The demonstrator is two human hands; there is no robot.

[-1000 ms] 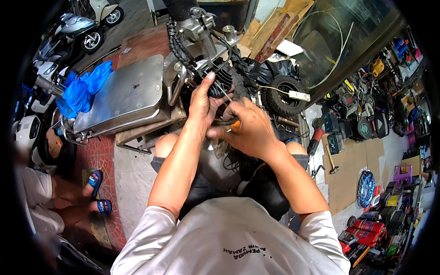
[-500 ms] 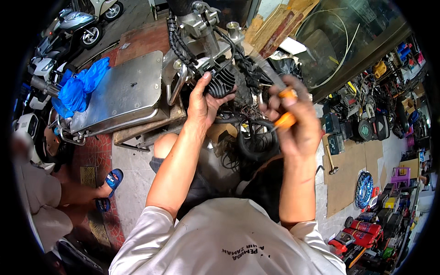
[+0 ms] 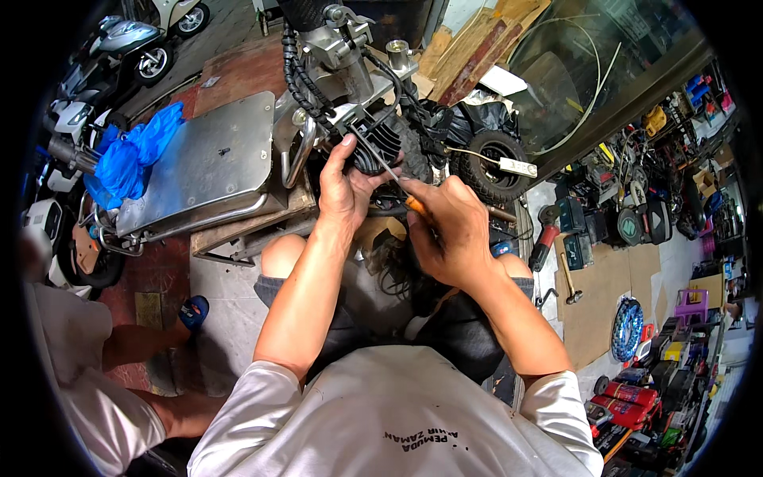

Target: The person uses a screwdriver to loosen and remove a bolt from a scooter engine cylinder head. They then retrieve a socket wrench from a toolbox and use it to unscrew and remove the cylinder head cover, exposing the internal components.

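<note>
My left hand (image 3: 345,191) is wrapped round a black finned part (image 3: 377,146), its thumb along the near side. The part hangs beside the metal front fork of a vehicle frame (image 3: 358,71), amid black cables (image 3: 296,73). In my closed right hand (image 3: 453,230) is a screwdriver with an orange handle (image 3: 416,207). Its long thin shaft slants up and left across the fins, the tip ending at the part's upper edge near a small metal bracket. Whether the tip sits in a screw is too small to tell.
Left of the fork is a flat metal box (image 3: 203,159) on a wooden stand, with blue plastic (image 3: 139,147) beyond. A tyre (image 3: 491,165) lies right of my hands. A hammer (image 3: 571,278) rests on cardboard. Another person's leg (image 3: 147,346) shows at the left.
My right hand has come left and turned, bringing the screwdriver's shaft onto the finned part. The left hand keeps its hold. The other person's legs have shifted.
</note>
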